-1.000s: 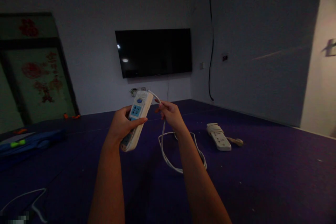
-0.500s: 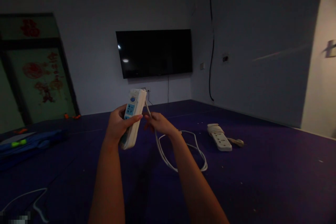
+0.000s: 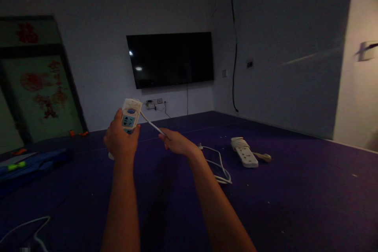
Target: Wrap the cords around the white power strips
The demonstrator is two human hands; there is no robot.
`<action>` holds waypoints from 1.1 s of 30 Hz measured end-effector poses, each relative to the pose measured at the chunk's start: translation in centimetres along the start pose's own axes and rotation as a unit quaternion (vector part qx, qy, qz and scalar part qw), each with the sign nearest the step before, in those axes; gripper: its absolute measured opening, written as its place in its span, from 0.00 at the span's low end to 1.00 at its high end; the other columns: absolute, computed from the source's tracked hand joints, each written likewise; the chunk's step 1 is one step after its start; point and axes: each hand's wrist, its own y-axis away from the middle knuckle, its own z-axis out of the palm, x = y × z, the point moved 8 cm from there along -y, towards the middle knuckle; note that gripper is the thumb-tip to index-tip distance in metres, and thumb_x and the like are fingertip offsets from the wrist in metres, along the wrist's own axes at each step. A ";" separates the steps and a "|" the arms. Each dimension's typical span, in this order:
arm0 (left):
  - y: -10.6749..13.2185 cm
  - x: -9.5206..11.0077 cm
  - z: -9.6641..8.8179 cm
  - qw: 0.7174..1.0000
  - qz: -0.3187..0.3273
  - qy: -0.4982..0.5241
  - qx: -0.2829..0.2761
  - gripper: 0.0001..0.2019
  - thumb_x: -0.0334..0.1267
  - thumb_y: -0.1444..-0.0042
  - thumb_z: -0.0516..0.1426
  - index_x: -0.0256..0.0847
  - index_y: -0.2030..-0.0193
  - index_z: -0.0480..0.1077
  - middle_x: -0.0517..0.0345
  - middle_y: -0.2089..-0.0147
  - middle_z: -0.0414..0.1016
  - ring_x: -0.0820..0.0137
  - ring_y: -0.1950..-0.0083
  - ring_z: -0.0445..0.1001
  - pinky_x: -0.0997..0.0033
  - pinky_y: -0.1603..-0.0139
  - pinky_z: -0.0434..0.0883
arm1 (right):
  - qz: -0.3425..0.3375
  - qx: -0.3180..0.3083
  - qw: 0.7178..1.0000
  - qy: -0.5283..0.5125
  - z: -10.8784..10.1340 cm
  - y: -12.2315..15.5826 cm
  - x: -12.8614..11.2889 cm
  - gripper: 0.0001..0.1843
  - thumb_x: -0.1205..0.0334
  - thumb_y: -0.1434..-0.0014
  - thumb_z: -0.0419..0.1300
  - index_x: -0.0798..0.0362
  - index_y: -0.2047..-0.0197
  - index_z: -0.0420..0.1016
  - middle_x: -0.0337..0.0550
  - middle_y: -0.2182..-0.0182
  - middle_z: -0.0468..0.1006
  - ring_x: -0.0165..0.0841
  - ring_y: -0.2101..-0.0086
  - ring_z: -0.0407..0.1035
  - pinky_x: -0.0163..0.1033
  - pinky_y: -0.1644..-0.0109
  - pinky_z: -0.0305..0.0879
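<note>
1. Above the purple surface [image 3: 310,197], holding the blue-socketed power strip [image 3: 130,116] tilted in the left hand [image 3: 122,138], with fingers closed around it.
2. Alongside, pinching its white cord [image 3: 151,123] in the closed fingers of the right hand [image 3: 175,141].
3. Further right, noting a cord-wrapped strip [image 3: 247,156] lying flat.

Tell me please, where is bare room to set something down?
Bare except small specks: between the blue cloth and left forearm; right of the wrapped power strip and its plug. Crowded: around the cable loop and right forearm.
</note>
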 end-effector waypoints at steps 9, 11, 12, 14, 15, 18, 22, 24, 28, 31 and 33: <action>1.6 2.2 4.4 0.961 0.124 -0.148 -0.197 0.32 0.33 0.52 0.59 0.44 0.38 0.61 0.42 0.48 0.74 0.48 0.47 0.71 0.44 0.47 0.62 | -0.064 0.083 0.989 0.104 -3.1 1.1 -3.4 0.10 0.60 0.42 0.59 0.51 0.66 0.83 0.43 0.73 0.80 0.31 0.73 0.68 0.35 0.69 0.53; 2.3 3.0 5.5 0.953 0.152 -0.138 -0.223 0.31 0.30 0.53 0.58 0.47 0.39 0.62 0.45 0.47 0.74 0.51 0.46 0.71 0.44 0.42 0.58 | -0.061 0.125 0.984 0.113 -4.3 1.4 -3.3 0.10 0.60 0.42 0.59 0.50 0.66 0.83 0.45 0.71 0.81 0.32 0.72 0.68 0.36 0.69 0.52; 2.6 3.4 5.9 0.949 0.164 -0.135 -0.233 0.32 0.28 0.54 0.57 0.48 0.39 0.62 0.46 0.46 0.74 0.52 0.45 0.70 0.43 0.41 0.56 | -0.057 0.143 0.981 0.120 -4.9 1.5 -3.1 0.11 0.60 0.42 0.59 0.51 0.66 0.83 0.45 0.71 0.81 0.33 0.72 0.68 0.36 0.69 0.52; 3.1 4.2 6.4 0.942 0.181 -0.138 -0.248 0.33 0.26 0.55 0.56 0.49 0.40 0.63 0.47 0.46 0.74 0.52 0.44 0.70 0.40 0.38 0.51 | -0.047 0.178 0.973 0.136 -5.9 1.8 -2.7 0.12 0.58 0.41 0.57 0.52 0.66 0.83 0.46 0.71 0.81 0.33 0.72 0.69 0.36 0.69 0.51; 3.2 4.6 6.6 0.938 0.188 -0.142 -0.255 0.33 0.25 0.55 0.55 0.48 0.40 0.63 0.47 0.46 0.74 0.52 0.44 0.69 0.39 0.37 0.48 | -0.043 0.194 0.970 0.143 -6.4 2.0 -2.5 0.13 0.57 0.40 0.57 0.52 0.66 0.82 0.46 0.72 0.80 0.33 0.72 0.68 0.36 0.69 0.51; 3.4 5.1 6.7 0.931 0.197 -0.148 -0.269 0.33 0.24 0.57 0.54 0.47 0.40 0.64 0.47 0.46 0.74 0.52 0.43 0.69 0.37 0.35 0.44 | -0.035 0.227 0.962 0.150 -7.3 2.3 -2.2 0.15 0.56 0.39 0.55 0.52 0.67 0.82 0.44 0.73 0.79 0.32 0.73 0.68 0.36 0.69 0.50; 3.7 5.3 7.0 0.922 0.215 -0.136 -0.293 0.33 0.21 0.60 0.53 0.49 0.45 0.68 0.49 0.48 0.76 0.53 0.44 0.70 0.37 0.35 0.44 | -0.033 0.256 0.955 0.145 -7.8 2.4 -1.9 0.15 0.56 0.38 0.55 0.52 0.66 0.81 0.45 0.71 0.80 0.33 0.71 0.70 0.35 0.69 0.52; 4.2 5.4 7.2 0.911 0.228 -0.115 -0.325 0.32 0.22 0.61 0.54 0.49 0.47 0.70 0.49 0.47 0.75 0.53 0.44 0.70 0.39 0.36 0.48 | -0.033 0.267 0.952 0.146 -7.9 2.4 -1.7 0.15 0.56 0.39 0.55 0.52 0.67 0.81 0.46 0.71 0.80 0.33 0.70 0.70 0.35 0.68 0.53; 5.1 6.9 6.8 0.882 0.258 -0.046 -0.393 0.32 0.24 0.61 0.53 0.50 0.46 0.70 0.52 0.45 0.74 0.57 0.43 0.70 0.46 0.36 0.52 | -0.051 0.295 0.947 0.115 -8.2 2.6 -1.1 0.15 0.56 0.39 0.55 0.53 0.67 0.81 0.45 0.71 0.80 0.33 0.71 0.70 0.35 0.68 0.55; 5.5 8.0 6.0 0.866 0.267 -0.016 -0.423 0.34 0.26 0.62 0.53 0.50 0.45 0.69 0.53 0.46 0.75 0.58 0.45 0.71 0.51 0.39 0.59 | -0.063 0.322 0.943 0.063 -8.7 2.9 -0.6 0.15 0.56 0.40 0.56 0.53 0.68 0.81 0.44 0.73 0.80 0.32 0.71 0.70 0.34 0.69 0.56; 5.4 8.3 5.6 0.865 0.257 -0.008 -0.430 0.35 0.28 0.62 0.53 0.48 0.42 0.67 0.52 0.48 0.76 0.58 0.47 0.73 0.56 0.45 0.65 | -0.069 0.334 0.939 0.028 -9.0 3.1 -0.3 0.16 0.55 0.40 0.56 0.54 0.69 0.81 0.43 0.75 0.79 0.32 0.72 0.70 0.34 0.69 0.57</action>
